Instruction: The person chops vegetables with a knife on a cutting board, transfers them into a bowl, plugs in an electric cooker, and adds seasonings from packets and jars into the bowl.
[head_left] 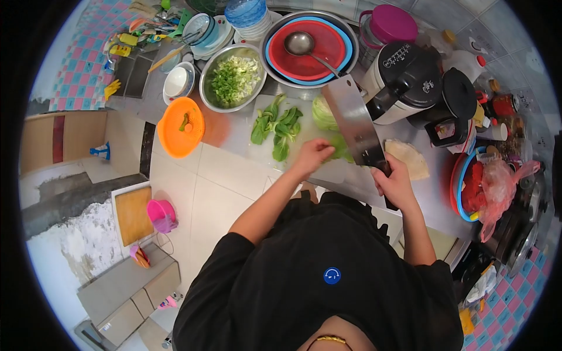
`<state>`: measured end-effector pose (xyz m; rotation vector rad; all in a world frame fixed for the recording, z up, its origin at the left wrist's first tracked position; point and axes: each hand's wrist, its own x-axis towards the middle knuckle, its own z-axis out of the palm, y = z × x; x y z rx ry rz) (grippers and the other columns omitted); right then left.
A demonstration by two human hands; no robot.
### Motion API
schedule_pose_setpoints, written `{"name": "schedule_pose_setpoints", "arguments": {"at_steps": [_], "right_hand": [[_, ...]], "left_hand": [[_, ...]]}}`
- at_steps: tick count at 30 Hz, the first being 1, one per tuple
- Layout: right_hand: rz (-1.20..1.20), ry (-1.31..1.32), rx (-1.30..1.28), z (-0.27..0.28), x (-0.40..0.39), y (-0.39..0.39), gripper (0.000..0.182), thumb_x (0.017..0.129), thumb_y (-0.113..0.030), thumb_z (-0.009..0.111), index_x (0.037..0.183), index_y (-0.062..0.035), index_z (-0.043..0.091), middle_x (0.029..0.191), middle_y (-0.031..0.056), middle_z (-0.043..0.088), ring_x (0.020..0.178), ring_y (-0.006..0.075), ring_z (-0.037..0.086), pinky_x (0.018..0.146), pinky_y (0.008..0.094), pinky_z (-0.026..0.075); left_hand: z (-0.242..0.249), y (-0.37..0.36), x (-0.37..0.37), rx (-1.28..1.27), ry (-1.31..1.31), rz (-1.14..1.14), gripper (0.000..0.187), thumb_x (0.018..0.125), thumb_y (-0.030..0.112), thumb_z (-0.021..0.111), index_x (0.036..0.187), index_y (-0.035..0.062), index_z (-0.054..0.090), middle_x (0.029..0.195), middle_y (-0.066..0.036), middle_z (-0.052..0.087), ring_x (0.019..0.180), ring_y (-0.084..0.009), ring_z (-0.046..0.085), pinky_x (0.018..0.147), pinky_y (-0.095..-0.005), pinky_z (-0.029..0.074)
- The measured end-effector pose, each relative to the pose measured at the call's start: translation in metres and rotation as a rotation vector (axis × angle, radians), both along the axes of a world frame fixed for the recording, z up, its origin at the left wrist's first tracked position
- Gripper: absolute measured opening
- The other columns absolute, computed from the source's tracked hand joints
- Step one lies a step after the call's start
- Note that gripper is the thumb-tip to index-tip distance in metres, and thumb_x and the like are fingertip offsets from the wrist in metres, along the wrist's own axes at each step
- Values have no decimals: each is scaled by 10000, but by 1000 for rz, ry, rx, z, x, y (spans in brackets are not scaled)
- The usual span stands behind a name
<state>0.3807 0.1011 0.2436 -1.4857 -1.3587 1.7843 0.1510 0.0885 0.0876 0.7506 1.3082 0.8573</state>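
Observation:
My right hand (393, 178) grips the dark handle of a cleaver (355, 120), its broad blade raised and slanting up over the cutting board (310, 137). On the board's right part, my left hand (312, 159) has its fingers curled together beside a pale green leaf piece (341, 149); whether they pinch anything is hidden. A cabbage (323, 114) sits behind that piece, partly covered by the blade. To the left, leafy greens (278, 127) lie on the board.
A steel bowl (205, 96) of chopped greens and an orange colander (196, 131) stand left. Behind the board are nested basins (275, 55) with a ladle (299, 42). A white appliance (374, 79), a black jug (459, 96) and a round wooden-looking piece (408, 159) are right.

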Motion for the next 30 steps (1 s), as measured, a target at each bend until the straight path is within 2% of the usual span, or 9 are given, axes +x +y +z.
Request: {"name": "schedule_pose_setpoints", "arguments": {"at_steps": [2, 6, 11, 15, 17, 20, 23, 26, 30], "right_hand": [[-13, 4, 14, 1, 3, -4, 92, 868, -79, 606, 914, -17, 557, 591, -16, 499, 451, 54, 451, 421, 230, 361], [-21, -40, 48, -18, 0, -10, 110, 857, -85, 611, 930, -17, 564, 589, -19, 496, 455, 53, 454, 426, 236, 367], [-12, -30, 2, -34, -34, -13, 165, 844, -84, 609, 990, -11, 587, 597, -5, 514, 458, 71, 475, 435, 255, 383], [15, -102, 55, -68, -63, -14, 133, 824, -114, 608, 883, -6, 557, 586, 41, 533, 459, 120, 509, 446, 283, 408], [46, -138, 81, -83, -76, -11, 138, 820, -125, 608, 847, -7, 542, 576, 57, 545, 453, 140, 525, 443, 297, 417], [85, -157, 48, -91, -95, -4, 150, 817, -139, 606, 821, -11, 528, 562, 71, 566, 432, 168, 546, 426, 321, 427], [96, -219, 68, -94, -110, 2, 153, 818, -144, 608, 828, -10, 534, 563, 70, 565, 410, 175, 538, 409, 333, 428], [89, -239, 90, -100, -120, 6, 144, 821, -143, 605, 836, -14, 543, 558, 68, 561, 392, 164, 527, 391, 328, 420], [165, -337, 188, -111, -125, 10, 178, 812, -167, 612, 849, -5, 548, 603, 128, 587, 500, 286, 584, 489, 390, 468]], "left_hand": [[-25, 4, 32, 105, 15, -101, 219, 880, 81, 673, 1072, -20, 639, 907, -56, 678, 780, -122, 610, 691, -283, 508], [-9, 8, 50, 173, 206, -262, 258, 843, 54, 658, 1091, -12, 647, 976, -95, 688, 859, -173, 648, 744, -305, 523], [-29, -13, 2, 419, 406, -30, 232, 811, 44, 651, 1038, -3, 659, 1012, -145, 678, 923, -252, 660, 772, -347, 525], [-30, -21, -90, 544, 1010, 289, 274, 782, 77, 645, 1054, 43, 655, 1065, -164, 653, 1032, -377, 585, 889, -441, 473], [-27, -12, -131, 504, 1083, 319, 547, 763, 211, 738, 1244, 21, 560, 1226, -204, 586, 1222, -398, 486, 1014, -474, 393], [-46, 8, -161, 447, 1146, 232, 961, 669, 394, 834, 1416, -1, 377, 1359, -252, 475, 1331, -398, 387, 1098, -524, 290], [-48, 17, -157, 314, 1075, 44, 1188, 571, 471, 884, 1465, -26, 279, 1393, -281, 434, 1376, -399, 342, 1137, -543, 227], [-32, 10, -133, 364, 1080, -35, 1207, 537, 475, 899, 1462, -6, 293, 1390, -251, 451, 1373, -390, 350, 1134, -575, 205], [-59, -11, -107, 499, 1124, -16, 929, 668, 302, 850, 1429, 46, 383, 1373, -169, 492, 1337, -348, 397, 1114, -524, 273]]}}
